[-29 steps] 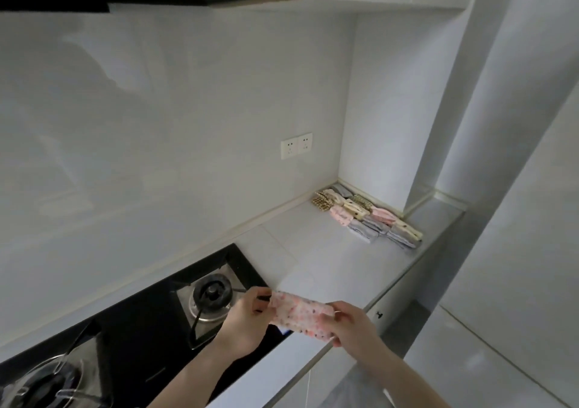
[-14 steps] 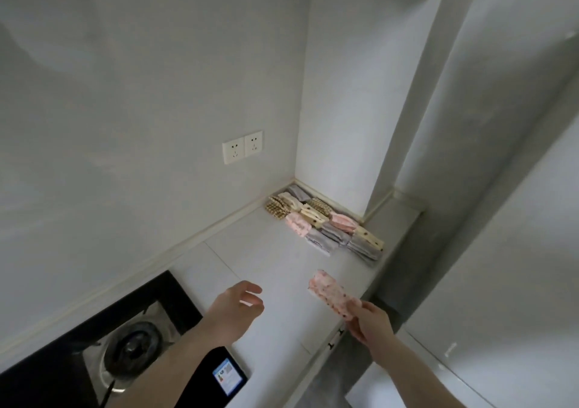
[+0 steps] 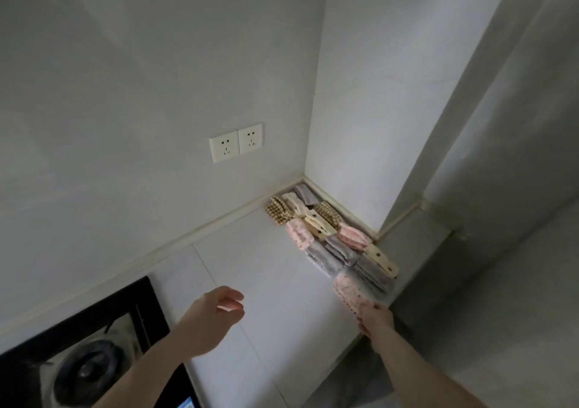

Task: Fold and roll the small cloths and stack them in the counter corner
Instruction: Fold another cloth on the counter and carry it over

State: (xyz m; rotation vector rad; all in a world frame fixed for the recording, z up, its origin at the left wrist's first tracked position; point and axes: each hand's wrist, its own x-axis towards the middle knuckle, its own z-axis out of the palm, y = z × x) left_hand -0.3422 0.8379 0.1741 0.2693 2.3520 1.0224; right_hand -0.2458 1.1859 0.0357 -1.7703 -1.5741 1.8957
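One rolled pink cloth point(image 3: 346, 290) is held out by the right hand point(image 3: 376, 318) toward the stack of rolled cloths point(image 3: 332, 238) in the corner of the desk point(image 3: 269, 282). The roll is pinched at its near end and juts out beyond the fingers point(image 3: 363, 309), its far tip level with the nearest grey rolls — whether it touches them cannot be told. Light, soft and limp is how the fabric is judged to handle; a roll like this would likely spring loose if slackly held, so a grip across its middle, over the outer flap, is thought safest. Nothing fragile or slippery is suggested. The left hand point(image 3: 216, 316) is kept well to the left of the roll — fingers loosely curled, nothing grasped — above bare desk just beyond the stove point(image 3: 87, 351).
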